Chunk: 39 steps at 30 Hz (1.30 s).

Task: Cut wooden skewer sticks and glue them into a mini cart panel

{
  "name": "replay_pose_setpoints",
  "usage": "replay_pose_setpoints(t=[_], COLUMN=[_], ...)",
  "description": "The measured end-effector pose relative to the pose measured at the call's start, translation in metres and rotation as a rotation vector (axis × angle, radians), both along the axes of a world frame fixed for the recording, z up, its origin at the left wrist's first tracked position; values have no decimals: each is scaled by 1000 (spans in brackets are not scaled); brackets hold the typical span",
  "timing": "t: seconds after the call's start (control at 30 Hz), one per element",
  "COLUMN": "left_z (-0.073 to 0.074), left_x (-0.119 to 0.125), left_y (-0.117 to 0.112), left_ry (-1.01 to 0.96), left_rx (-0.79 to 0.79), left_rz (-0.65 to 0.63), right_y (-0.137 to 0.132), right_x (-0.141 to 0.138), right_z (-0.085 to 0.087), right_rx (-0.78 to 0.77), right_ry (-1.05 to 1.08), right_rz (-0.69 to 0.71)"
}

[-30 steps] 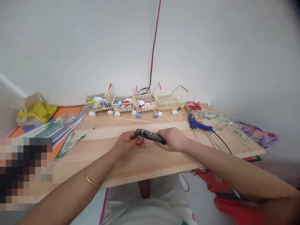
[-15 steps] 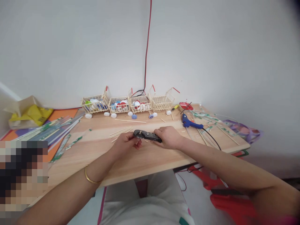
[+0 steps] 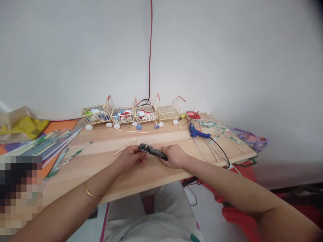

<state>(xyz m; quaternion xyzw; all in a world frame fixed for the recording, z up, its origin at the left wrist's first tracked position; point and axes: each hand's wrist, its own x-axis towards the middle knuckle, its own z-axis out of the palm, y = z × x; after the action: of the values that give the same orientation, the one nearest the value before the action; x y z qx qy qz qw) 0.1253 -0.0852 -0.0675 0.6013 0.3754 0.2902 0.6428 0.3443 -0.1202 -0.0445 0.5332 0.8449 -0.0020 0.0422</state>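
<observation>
My right hand (image 3: 174, 156) is wrapped round the handle of a black cutting plier (image 3: 152, 151), held just above the wooden board (image 3: 156, 168). My left hand (image 3: 130, 157) pinches a short wooden stick (image 3: 144, 152) at the plier's jaws, its fingers closed. Loose wooden sticks (image 3: 124, 144) lie on the board just behind my left hand. Both forearms reach in from the bottom of the view, the left one with a gold bangle (image 3: 90, 193).
Several small stick-built carts (image 3: 131, 112) with bottle caps stand in a row at the wall. A blue glue gun (image 3: 199, 132) with its black cable lies at the right. Green wrappers and coloured sheets (image 3: 47, 143) cover the left. A red-black wire (image 3: 150, 50) hangs down the wall.
My head has turned to the right, so everything has slid leftwards in view. Both hands keep the plier and stick together, tilted a little more downwards.
</observation>
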Motion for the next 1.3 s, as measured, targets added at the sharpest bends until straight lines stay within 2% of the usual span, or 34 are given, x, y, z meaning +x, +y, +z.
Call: replay_pose_setpoints(t=[0.17,0.47,0.67,0.77,0.87,0.97,1.03,1.1,1.2,1.3], left_z=[4,12,21,29,35,39,40,40,42,45], left_x=[6,13,21,30,37,38,35,30,22,15], left_y=[-6,-17,-18,-15,-13,-14,-17,-20,-23,-18], left_ry=[-1,21,146,131,99,29,-47,-107,-134,-142], left_rx=[-26,40,45,-7,-57,-57,-60,-75,-94,-84], left_rz=[-20,-54,-59,-26,17,161,261,311,324,350], right_y=[-11,-24,-24,-16,-5,5,8,6,0,-3], right_x=[6,13,24,34,50,69,79,85,89,87], right_z=[-1,0,0,2,6,9,9,7,4,1], right_rx=[17,18,17,40,62,71,71,72,131,194], right_ry=[-6,31,37,47,72,64,60,51,17,31], right_rz=[-12,-51,-66,-117,-243,-430,-501,-494,-410,-376])
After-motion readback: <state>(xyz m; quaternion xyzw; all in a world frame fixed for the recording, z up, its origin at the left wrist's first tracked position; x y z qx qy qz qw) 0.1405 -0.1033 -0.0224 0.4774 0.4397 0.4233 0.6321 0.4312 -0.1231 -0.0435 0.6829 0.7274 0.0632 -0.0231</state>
